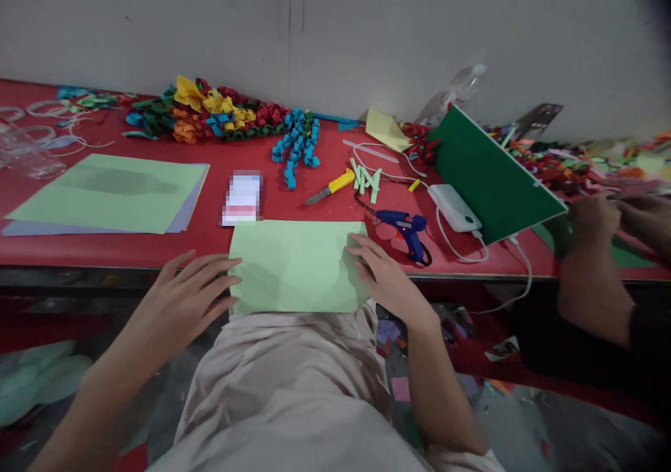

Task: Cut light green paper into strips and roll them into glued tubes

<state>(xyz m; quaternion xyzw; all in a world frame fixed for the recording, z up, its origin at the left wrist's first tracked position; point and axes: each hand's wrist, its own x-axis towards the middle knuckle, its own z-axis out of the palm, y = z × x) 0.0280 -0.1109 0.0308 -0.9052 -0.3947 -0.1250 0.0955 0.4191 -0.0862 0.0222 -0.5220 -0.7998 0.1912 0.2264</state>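
Observation:
A light green sheet of paper (pixel 298 269) lies at the table's front edge, its near part reaching over the edge toward my body. At the sheet's left edge is my left hand (pixel 193 290), fingers stretched out and slightly apart. My right hand (pixel 382 273) rests its fingertips on the right edge of the same sheet, fingers extended. Just beyond the sheet are a phone with a blurred screen (pixel 242 199), a yellow utility knife (pixel 331 187) with its blade out, several small green paper strips (pixel 367 178) and a blue glue gun (pixel 406 227).
Left stands a stack of green and lilac paper (pixel 105 192). Colourful paper chains (pixel 220 115) lie along the wall. To the right are a white power strip (pixel 455 208) with cords, a leaning green board (pixel 487 178), a plastic bottle (pixel 464 87) and another person's hands (pixel 592 224).

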